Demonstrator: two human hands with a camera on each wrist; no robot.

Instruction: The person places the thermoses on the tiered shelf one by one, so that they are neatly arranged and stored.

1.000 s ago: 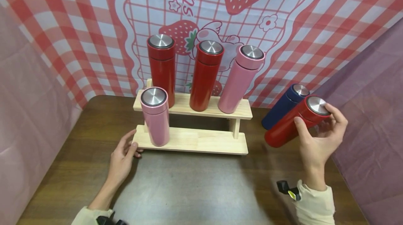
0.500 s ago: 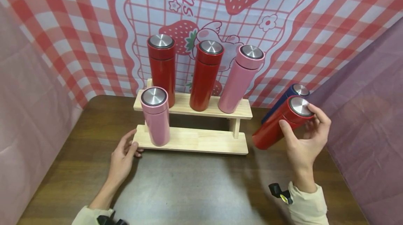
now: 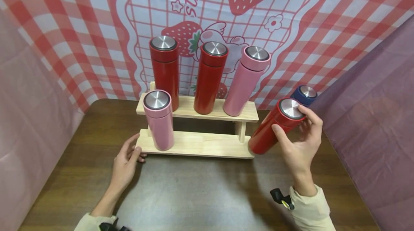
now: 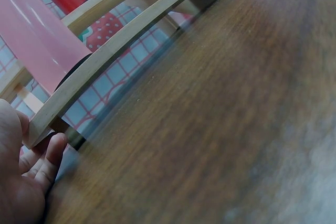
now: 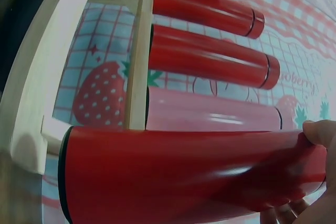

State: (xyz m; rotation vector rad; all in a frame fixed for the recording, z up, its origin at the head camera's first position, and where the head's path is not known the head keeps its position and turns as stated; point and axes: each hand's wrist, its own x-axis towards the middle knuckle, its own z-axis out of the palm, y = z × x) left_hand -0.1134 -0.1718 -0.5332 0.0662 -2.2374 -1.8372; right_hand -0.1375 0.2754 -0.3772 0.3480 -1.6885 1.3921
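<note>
My right hand (image 3: pixel 302 148) grips a red thermos (image 3: pixel 270 128) near its steel lid, thumb on the near side and fingers round the far side. The thermos is held tilted, its base overlapping the right end of the lower shelf in the head view. In the right wrist view the thermos body (image 5: pixel 184 174) is clear of the shelf. My left hand (image 3: pixel 126 161) holds the left end of the two-tier wooden stand (image 3: pixel 207 144), with fingers (image 4: pixel 51 156) curled under the board. A pink thermos (image 3: pixel 160 123) stands on the lower shelf's left part.
Two red thermoses (image 3: pixel 165 76) (image 3: pixel 210 80) and a pink thermos (image 3: pixel 245 83) stand on the upper shelf. Behind my right hand a blue thermos (image 3: pixel 304 93) is mostly hidden. A checked strawberry cloth (image 3: pixel 97 44) hangs close behind the stand on the wooden table (image 3: pixel 194 195).
My right hand has carried the red thermos leftward from beside the blue one to the stand's right end. My left hand and the stand have stayed in place.
</note>
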